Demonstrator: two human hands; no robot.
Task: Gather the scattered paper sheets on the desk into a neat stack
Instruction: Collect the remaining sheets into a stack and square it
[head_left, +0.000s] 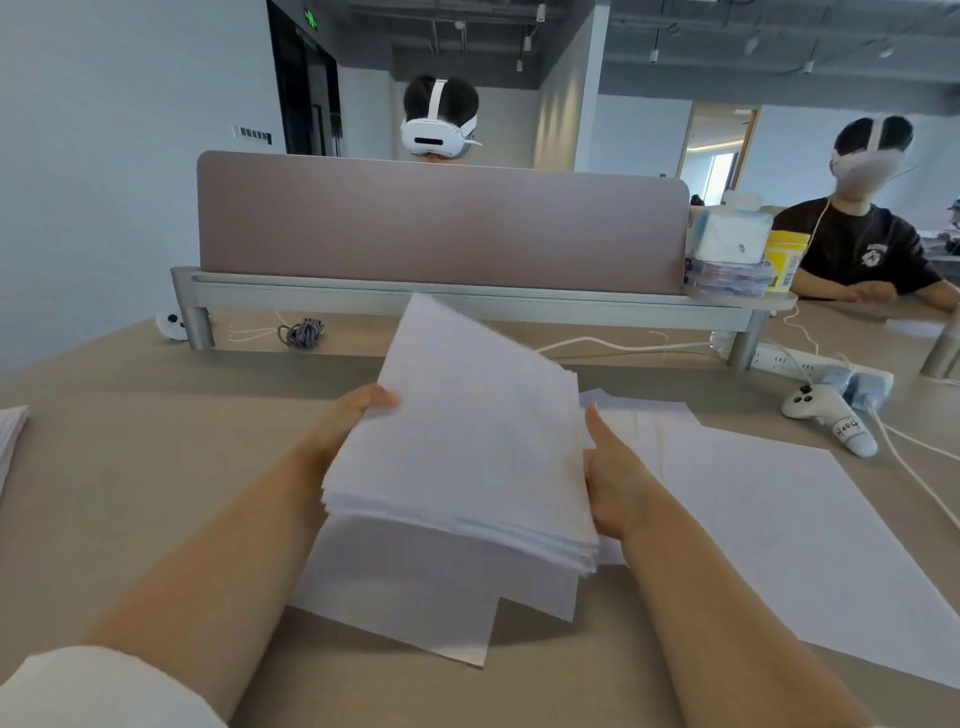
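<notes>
I am holding the stack (462, 441) lifted off the surface (130, 467) and tilting it, far edge higher than near edge. My left hand (358, 415) is gripping its left side with the thumb on top. My right hand (615, 478) is clasping the right side, thumb lying along the edge and fingers hidden underneath.

The near edge is fanning out in steps, so I judge this to be the squaring step. To do it well, I would be loosening both hands a little, standing the stack on one long edge and tapping it on the surface so the sheets slide flush, then doing the same on a short edge. Squeezing too hard would be locking the misalignment in.

The paper is looking thin, white, matt and limp, and the corners are sagging where nothing supports them. More loose sheets (415, 608) are lying askew directly beneath, and wider sheets (779, 519) are spreading out to the right, flat and overlapping. The surface is appearing smooth, a pale wood-grain finish, so paper should be sliding easily on it.
</notes>
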